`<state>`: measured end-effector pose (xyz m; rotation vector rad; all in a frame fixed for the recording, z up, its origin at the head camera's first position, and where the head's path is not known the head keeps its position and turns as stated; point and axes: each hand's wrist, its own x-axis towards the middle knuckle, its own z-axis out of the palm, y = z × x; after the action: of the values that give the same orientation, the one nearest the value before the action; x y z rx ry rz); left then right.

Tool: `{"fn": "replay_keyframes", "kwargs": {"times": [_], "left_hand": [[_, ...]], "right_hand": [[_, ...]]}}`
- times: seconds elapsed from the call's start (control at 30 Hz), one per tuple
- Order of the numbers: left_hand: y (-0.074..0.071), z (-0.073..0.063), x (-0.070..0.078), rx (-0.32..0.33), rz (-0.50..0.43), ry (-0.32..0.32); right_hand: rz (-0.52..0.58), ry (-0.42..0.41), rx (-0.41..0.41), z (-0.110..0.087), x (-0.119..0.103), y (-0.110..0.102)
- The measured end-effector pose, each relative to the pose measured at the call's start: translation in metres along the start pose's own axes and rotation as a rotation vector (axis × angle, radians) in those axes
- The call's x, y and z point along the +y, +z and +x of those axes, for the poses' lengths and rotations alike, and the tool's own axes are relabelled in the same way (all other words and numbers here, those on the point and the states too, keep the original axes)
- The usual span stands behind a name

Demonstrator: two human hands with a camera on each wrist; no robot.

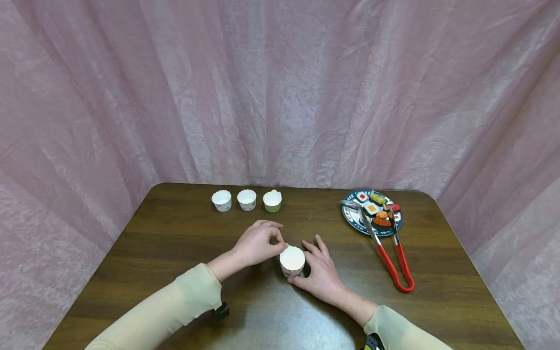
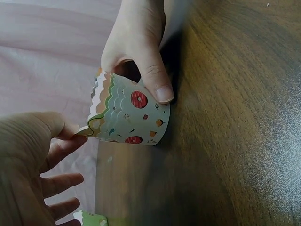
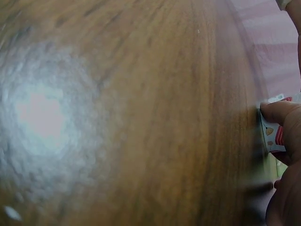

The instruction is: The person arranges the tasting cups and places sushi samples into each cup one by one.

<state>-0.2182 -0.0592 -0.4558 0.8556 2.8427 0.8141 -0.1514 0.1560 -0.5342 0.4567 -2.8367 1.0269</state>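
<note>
Several scalloped paper baking cups, nested in a stack, stand on the table between both hands. In the left wrist view the stack shows printed red doughnuts and layered rims. My left hand pinches the rim of one cup between thumb and index finger; its other fingers are spread. My right hand holds the stack from the right, thumb low on the side facing me and fingers round the far side. Only part of the stack shows beside the right hand in the right wrist view.
Along the back edge stand two white paper cups, the left one and the middle one, and a green cup. At right, red-handled tongs lie across a patterned plate bearing several sushi pieces. Pink curtains hang behind the table.
</note>
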Motion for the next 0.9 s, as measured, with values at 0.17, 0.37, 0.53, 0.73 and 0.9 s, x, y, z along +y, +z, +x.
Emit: {"fn": "replay_keyframes", "kwargs": {"times": [0.17, 0.37, 0.53, 0.73, 0.9], "left_hand": [[-0.0004, 0.0006, 0.0015, -0.001, -0.006, -0.008], [-0.0028, 0.0032, 0.0014, 0.007, -0.01, -0.006], [-0.0064, 0.0047, 0.0017, 0.014, -0.022, 0.0], [-0.0094, 0.005, 0.002, 0.007, -0.035, -0.012], [-0.0096, 0.0058, 0.0006, 0.01, -0.04, -0.008]], "right_hand": [[-0.001, 0.002, -0.009, 0.0004, 0.0002, -0.0008], [-0.004, -0.01, -0.005, -0.0002, 0.0013, -0.0007], [0.007, -0.01, -0.002, -0.0002, 0.0009, -0.0005], [0.002, -0.013, 0.002, -0.0005, 0.0002, -0.0002], [-0.004, -0.021, 0.009, 0.0, 0.0008, -0.0001]]}}
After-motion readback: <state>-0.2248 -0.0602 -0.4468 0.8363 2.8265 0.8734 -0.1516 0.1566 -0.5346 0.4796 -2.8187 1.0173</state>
